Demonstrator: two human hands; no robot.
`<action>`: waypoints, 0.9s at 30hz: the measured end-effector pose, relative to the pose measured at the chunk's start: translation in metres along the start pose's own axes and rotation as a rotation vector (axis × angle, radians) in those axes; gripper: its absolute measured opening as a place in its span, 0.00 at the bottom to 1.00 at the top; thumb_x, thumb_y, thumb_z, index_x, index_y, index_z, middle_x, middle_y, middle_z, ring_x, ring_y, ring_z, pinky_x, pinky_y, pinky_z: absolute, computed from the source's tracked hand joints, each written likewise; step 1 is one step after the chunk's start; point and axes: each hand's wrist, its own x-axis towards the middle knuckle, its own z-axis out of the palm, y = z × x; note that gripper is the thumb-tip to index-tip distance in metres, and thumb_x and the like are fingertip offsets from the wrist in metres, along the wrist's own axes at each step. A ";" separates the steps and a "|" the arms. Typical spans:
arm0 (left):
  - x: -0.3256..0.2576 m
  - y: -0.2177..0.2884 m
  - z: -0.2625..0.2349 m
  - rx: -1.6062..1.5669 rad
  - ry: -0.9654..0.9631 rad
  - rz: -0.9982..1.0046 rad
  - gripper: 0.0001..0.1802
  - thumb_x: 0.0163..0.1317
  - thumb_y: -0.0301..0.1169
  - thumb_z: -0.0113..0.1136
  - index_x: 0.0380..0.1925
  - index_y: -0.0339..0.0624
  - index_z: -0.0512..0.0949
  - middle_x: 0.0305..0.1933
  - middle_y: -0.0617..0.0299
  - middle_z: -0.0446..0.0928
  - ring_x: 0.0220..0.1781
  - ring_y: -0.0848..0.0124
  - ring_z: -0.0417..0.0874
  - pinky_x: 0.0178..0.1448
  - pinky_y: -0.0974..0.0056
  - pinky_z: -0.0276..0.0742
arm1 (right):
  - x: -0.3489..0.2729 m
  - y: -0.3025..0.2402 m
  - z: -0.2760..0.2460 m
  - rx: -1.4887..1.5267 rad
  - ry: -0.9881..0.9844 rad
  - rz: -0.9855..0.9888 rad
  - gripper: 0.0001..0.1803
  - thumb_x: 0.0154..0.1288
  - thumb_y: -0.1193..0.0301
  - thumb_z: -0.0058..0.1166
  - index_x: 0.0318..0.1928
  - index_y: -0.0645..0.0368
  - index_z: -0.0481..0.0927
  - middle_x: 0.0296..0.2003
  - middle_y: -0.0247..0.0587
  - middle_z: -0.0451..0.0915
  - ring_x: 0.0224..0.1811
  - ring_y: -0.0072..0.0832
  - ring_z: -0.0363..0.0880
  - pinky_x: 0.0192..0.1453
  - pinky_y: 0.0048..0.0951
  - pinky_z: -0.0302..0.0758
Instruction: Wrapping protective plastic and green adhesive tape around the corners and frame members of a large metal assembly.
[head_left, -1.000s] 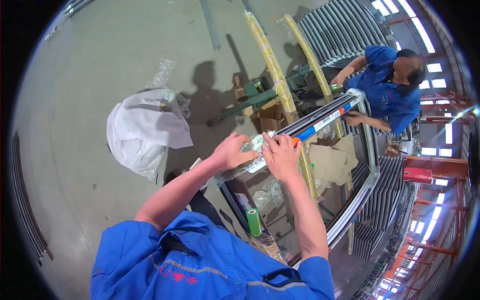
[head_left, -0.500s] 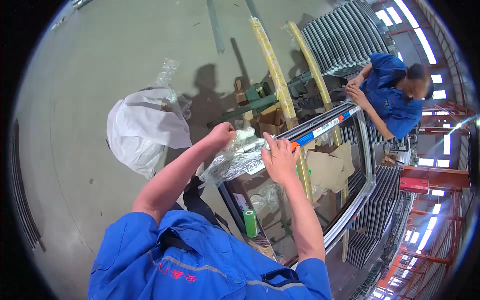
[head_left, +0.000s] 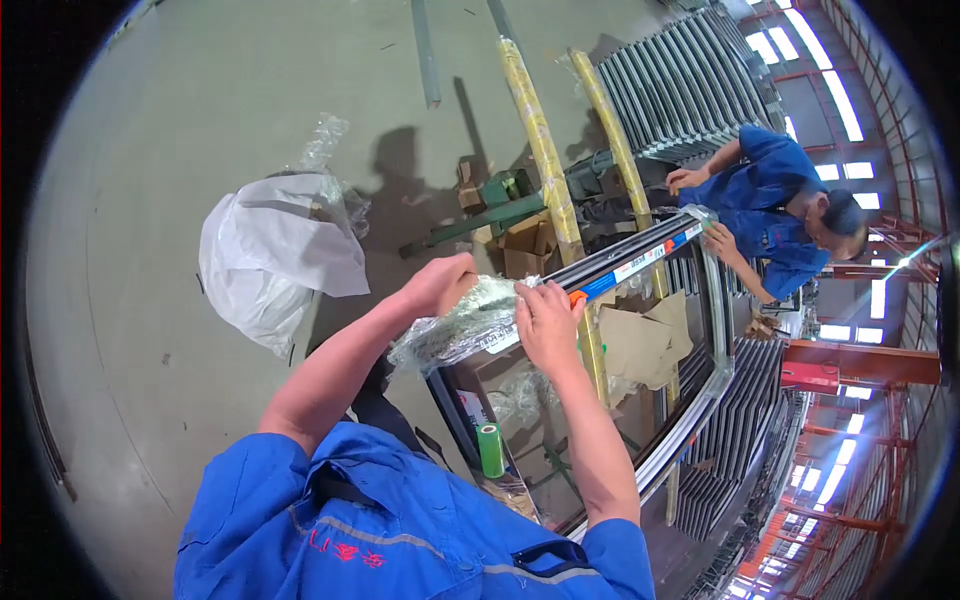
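Observation:
A rectangular metal frame (head_left: 640, 262) with dark bars and a blue, white and orange label strip along its far side lies in front of me. Crinkled clear plastic wrap (head_left: 440, 345) covers its left corner. My left hand (head_left: 443, 285) is closed on the wrap at the outer side of that corner, its fingertips partly hidden. Beside it, my right hand (head_left: 548, 328) rests over the frame's far bar, fingers bent and pinching the wrap's edge next to an orange piece. A green roll (head_left: 491, 450) stands inside the frame near my body.
Across the frame a co-worker in blue (head_left: 775, 215) has one hand at its far right corner. Yellow-wrapped beams (head_left: 540, 130) run under the frame. A white sack (head_left: 275, 255) sits on the floor at left. Cardboard (head_left: 645, 340) and stacked metal frames (head_left: 685, 85) lie beyond.
My right hand's spread fingers have drawn together onto the wrap's edge. My left hand has shifted slightly with the wrap. The co-worker's hands have parted, one going down to the frame corner.

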 end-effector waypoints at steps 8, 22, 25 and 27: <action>-0.013 -0.036 -0.009 -0.078 0.044 -0.139 0.06 0.64 0.28 0.55 0.37 0.38 0.75 0.34 0.48 0.79 0.36 0.58 0.81 0.42 0.59 0.76 | -0.001 -0.007 0.006 0.033 0.095 0.048 0.13 0.71 0.67 0.49 0.53 0.53 0.79 0.53 0.42 0.79 0.67 0.48 0.67 0.69 0.73 0.47; -0.059 0.005 -0.026 0.496 0.101 0.511 0.07 0.54 0.28 0.55 0.34 0.46 0.76 0.37 0.61 0.75 0.42 0.62 0.79 0.42 0.60 0.77 | 0.030 0.001 -0.006 -0.011 0.083 0.382 0.11 0.70 0.68 0.48 0.48 0.55 0.79 0.35 0.41 0.85 0.42 0.41 0.82 0.57 0.49 0.65; -0.057 0.012 -0.017 0.481 0.009 0.466 0.10 0.53 0.28 0.59 0.37 0.45 0.78 0.40 0.60 0.76 0.43 0.61 0.79 0.45 0.60 0.78 | 0.042 0.014 -0.006 -0.108 0.082 0.336 0.10 0.67 0.67 0.50 0.45 0.54 0.81 0.33 0.40 0.85 0.40 0.42 0.83 0.49 0.46 0.67; -0.059 0.012 -0.013 0.352 -0.067 0.430 0.10 0.53 0.28 0.59 0.38 0.47 0.79 0.39 0.61 0.76 0.44 0.61 0.78 0.48 0.59 0.77 | 0.047 0.015 -0.009 -0.188 -0.016 0.316 0.12 0.64 0.68 0.52 0.47 0.52 0.81 0.37 0.41 0.85 0.44 0.41 0.83 0.48 0.49 0.68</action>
